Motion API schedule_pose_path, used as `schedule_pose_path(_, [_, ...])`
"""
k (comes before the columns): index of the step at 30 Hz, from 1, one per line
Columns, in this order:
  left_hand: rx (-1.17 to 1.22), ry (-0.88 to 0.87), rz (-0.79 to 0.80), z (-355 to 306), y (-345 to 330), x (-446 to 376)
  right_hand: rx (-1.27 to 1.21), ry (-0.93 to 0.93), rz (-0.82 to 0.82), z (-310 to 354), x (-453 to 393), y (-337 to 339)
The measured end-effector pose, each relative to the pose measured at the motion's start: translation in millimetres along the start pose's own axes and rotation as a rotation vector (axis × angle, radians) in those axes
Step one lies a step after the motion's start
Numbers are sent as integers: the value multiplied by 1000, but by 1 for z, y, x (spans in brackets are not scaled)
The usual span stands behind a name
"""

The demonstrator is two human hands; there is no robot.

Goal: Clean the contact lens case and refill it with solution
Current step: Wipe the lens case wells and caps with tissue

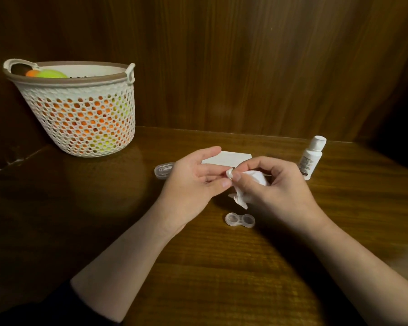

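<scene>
The clear contact lens case (240, 220) lies on the wooden table (210, 267), both wells uncovered, just below my hands. My right hand (276, 191) grips a crumpled white tissue (243, 187) above the case. My left hand (191, 182) is palm up, and its thumb and fingertips pinch the tissue's upper end. Whether a cap is wrapped inside the tissue is hidden. The white solution bottle (312, 158) stands capped and upright, to the right of my right hand.
A flat white tissue pack (231, 158) lies behind my hands. Left of it is a small clear oblong container (164, 170). A white mesh basket (80, 109) holding orange and green items stands at the back left. Wooden walls close in the back.
</scene>
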State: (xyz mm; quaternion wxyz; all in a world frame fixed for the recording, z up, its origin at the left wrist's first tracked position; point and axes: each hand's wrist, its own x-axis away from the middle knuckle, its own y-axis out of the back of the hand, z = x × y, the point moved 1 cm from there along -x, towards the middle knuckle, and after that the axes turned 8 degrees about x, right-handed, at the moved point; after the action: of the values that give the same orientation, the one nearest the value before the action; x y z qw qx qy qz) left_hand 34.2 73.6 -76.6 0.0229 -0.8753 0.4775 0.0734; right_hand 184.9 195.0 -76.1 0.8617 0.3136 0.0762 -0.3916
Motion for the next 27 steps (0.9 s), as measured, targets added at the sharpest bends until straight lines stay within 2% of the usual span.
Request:
schedule_pose_path(7, [-21, -15, 32, 3, -2, 0, 68, -104, -32, -9, -4, 0])
schedule_pose_path(13, [132, 44, 83, 2, 0, -2, -173, -76, 7, -8, -6, 4])
schedule_pose_path(19, [307, 113, 76, 3, -3, -4, -27, -70, 8, -9, -5, 4])
schedule_pose_path(22, [330, 107, 81, 4, -3, -5, 37, -56, -3, -7, -5, 3])
schedule_pose_path(27, [323, 102, 94, 8, -1, -6, 4, -45, -56, -8, -6, 1])
